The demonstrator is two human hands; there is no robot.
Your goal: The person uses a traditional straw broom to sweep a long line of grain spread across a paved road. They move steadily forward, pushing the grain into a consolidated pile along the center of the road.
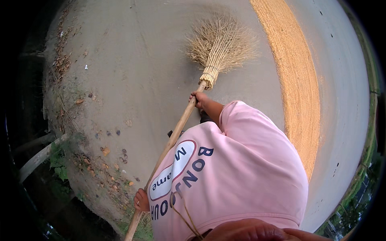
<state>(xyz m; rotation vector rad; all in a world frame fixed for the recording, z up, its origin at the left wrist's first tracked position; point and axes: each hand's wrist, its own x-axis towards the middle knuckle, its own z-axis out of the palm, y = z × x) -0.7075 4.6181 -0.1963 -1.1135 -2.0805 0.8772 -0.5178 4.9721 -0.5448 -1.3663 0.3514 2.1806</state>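
Note:
A long wooden-handled twig broom [183,122] runs slantwise across the view, from the lower left up to the middle top. Its head is a wide fan of dry twigs, bound together and spread over the grey ground. My right hand [198,99] is closed round the handle just below the bound twigs, with that arm stretched forward. Farther back along the same handle, beside my pink top [249,160], my left hand [141,201] also grips it. Part of the handle between the hands runs along the edge of the top.
A long band of golden grain [295,80] curves along the paved ground on the right. Dry leaves [90,170] and dark bits litter the left edge, where green plants [60,160] and a pale trunk or post [38,160] stand. Grass borders the far right.

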